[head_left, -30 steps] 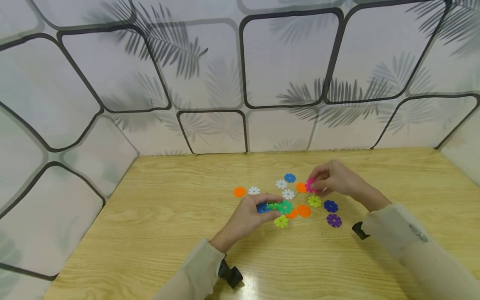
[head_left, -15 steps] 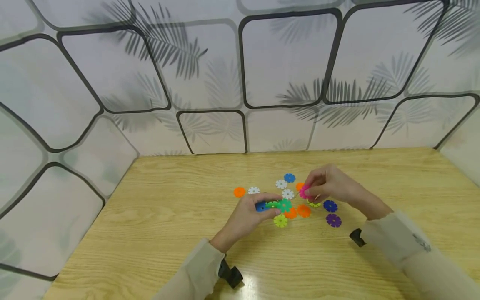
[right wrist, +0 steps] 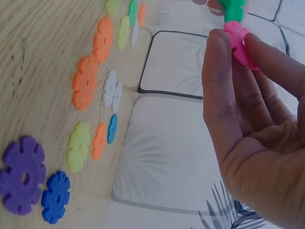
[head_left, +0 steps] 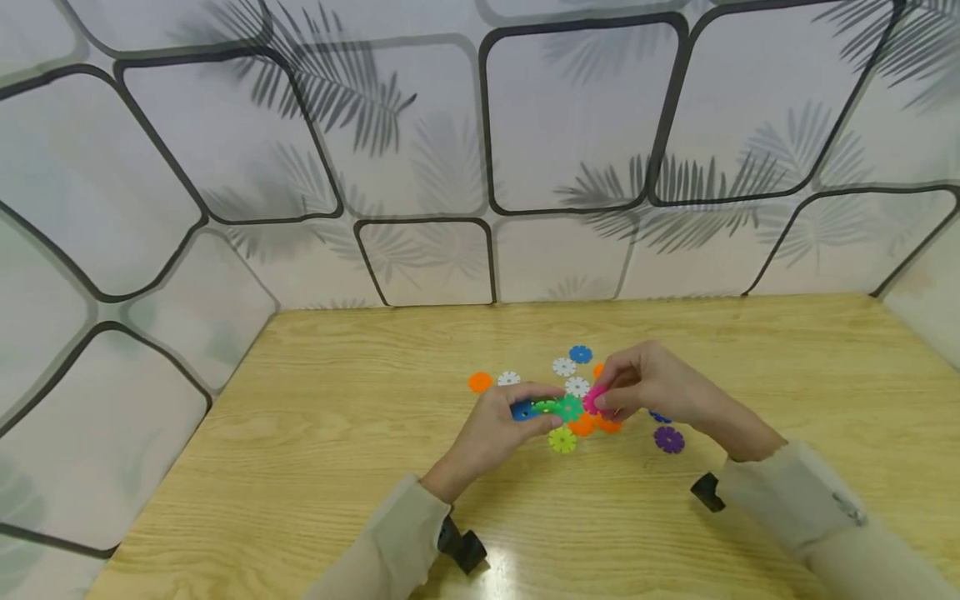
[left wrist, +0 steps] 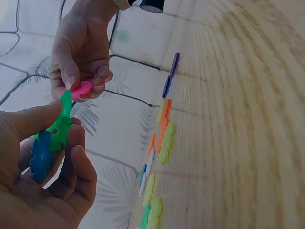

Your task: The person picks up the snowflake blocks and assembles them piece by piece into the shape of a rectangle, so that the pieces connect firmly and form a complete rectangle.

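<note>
Between thumb and fingers, my left hand (head_left: 495, 425) holds a joined group of notched plastic discs: a blue disc (left wrist: 41, 155) and green discs (left wrist: 61, 125). The group is held above the table. My right hand (head_left: 660, 387) pinches a pink notched disc (right wrist: 240, 44) between thumb and index finger. In the right wrist view the pink disc's edge meets the edge of a green one; whether they interlock I cannot tell. Below the hands, orange discs (head_left: 581, 425) and a yellow-green disc (head_left: 562, 440) lie flat on the wood.
More loose discs lie around the hands on the wooden table (head_left: 360, 483): a purple disc (right wrist: 23, 175), a dark blue one (right wrist: 55, 197), white ones (head_left: 564, 367), a blue one (head_left: 581, 354) and an orange one (head_left: 480, 382). A patterned backdrop (head_left: 427, 167) rises behind the table.
My right hand has brought the pink disc leftward and a little nearer, up to the green disc. The left hand has stayed nearly in place with its joined discs.
</note>
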{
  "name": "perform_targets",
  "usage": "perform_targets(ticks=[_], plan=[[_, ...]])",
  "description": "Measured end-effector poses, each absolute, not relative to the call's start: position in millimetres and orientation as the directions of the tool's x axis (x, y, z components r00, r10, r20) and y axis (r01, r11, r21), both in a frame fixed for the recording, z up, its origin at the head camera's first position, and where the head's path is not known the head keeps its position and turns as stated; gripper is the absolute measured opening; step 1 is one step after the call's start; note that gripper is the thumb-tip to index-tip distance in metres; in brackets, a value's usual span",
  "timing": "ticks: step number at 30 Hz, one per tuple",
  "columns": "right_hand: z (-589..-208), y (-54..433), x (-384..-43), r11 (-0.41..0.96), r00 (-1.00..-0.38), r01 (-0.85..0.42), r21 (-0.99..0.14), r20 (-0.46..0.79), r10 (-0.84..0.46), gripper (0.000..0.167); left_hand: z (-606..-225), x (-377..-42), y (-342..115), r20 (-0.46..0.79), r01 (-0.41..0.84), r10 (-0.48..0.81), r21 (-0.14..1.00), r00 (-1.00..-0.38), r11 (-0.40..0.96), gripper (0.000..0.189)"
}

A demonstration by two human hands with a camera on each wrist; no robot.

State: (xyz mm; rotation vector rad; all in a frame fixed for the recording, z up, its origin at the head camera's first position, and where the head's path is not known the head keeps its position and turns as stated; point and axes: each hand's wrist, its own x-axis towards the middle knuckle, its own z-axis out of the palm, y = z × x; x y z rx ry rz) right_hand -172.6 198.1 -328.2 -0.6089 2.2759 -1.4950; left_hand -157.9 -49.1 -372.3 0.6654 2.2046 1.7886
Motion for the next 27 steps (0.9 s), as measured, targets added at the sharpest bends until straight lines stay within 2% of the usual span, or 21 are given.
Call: perform_targets(ticks=[14,20,27], plan=[[-331.8,194.5,-168.0,0.340,-0.860,-0.161,-0.927,-0.037,-0.509,0.006,-373.0,-158.3,-48.3,0.118,0.212,0.480,0.966,-0.869,0.147,0.027],[-332.7,191.2,-164.2,0.342,-0.864,-0.232,-0.911,0.031,-0.503,0.003,-373.5,-158.1,-48.1,0.122,0.212,0.484,0.968,-0.867,0.136,0.027],[-333.2,185.5,-155.3,0.383,-0.879,-0.305,-0.872,0.104,-0.464,0.006,-372.4,-155.6,-47.6,0.167,0.280,0.491,0.946,-0.855,0.165,0.026]])
